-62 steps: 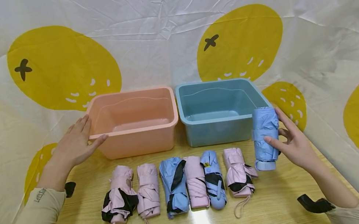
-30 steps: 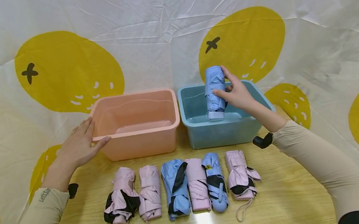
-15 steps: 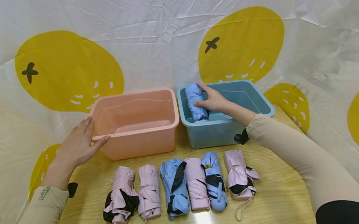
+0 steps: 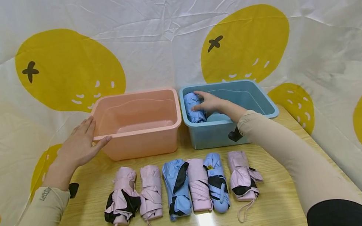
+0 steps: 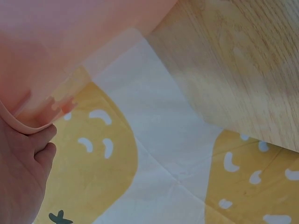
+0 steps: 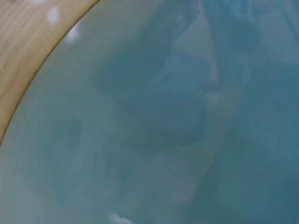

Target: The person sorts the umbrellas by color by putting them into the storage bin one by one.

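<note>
Inside the blue bin (image 4: 217, 134), at its left end, a folded blue umbrella (image 4: 193, 108) stands below the rim. My right hand (image 4: 212, 102) grips it from the right, thumb in front and fingers behind. The bin's wall (image 6: 140, 121) fills the right wrist view and hides that hand. My left hand (image 4: 76, 146) rests on the left rim of the pink bin (image 4: 144, 145), fingers straight and thumb over the front corner. In the left wrist view the left hand (image 5: 21, 172) touches the rim with its fingertips.
A row of folded umbrellas lies in front of the bins: pink ones (image 4: 121, 196) (image 4: 150, 193) (image 4: 198, 185) (image 4: 241, 175) and blue ones (image 4: 177, 188) (image 4: 216, 181). They lie on a wooden table (image 4: 277, 191). A cloth with yellow fruit (image 4: 148, 57) hangs behind the bins.
My right hand has carried the blue umbrella leftward from the table's right side, over the blue bin, and down into its left end. The left hand has stayed on the pink bin.
</note>
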The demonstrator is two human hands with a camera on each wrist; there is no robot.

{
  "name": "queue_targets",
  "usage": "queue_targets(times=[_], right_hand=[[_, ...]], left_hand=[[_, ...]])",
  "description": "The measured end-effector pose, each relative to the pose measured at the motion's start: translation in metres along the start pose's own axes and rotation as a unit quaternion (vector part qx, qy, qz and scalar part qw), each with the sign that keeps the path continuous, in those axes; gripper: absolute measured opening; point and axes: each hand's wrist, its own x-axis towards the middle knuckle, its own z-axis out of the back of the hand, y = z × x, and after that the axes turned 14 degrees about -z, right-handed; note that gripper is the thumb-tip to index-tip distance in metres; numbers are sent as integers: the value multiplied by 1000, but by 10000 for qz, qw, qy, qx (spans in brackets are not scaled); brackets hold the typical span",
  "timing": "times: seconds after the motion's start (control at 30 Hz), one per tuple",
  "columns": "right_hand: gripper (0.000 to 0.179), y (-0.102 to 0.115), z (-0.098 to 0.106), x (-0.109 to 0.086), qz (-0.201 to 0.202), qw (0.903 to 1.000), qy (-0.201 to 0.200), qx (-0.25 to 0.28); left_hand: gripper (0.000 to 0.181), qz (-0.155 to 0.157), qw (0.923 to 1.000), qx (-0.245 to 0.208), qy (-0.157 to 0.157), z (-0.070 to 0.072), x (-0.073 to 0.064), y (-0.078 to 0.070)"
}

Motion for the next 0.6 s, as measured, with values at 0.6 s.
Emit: queue_targets(times=[0.6], right_hand=[[85, -11, 3, 16, -917, 9795, 1533, 936]], left_hand=[[103, -31, 10000, 35, -63, -3, 1, 2]])
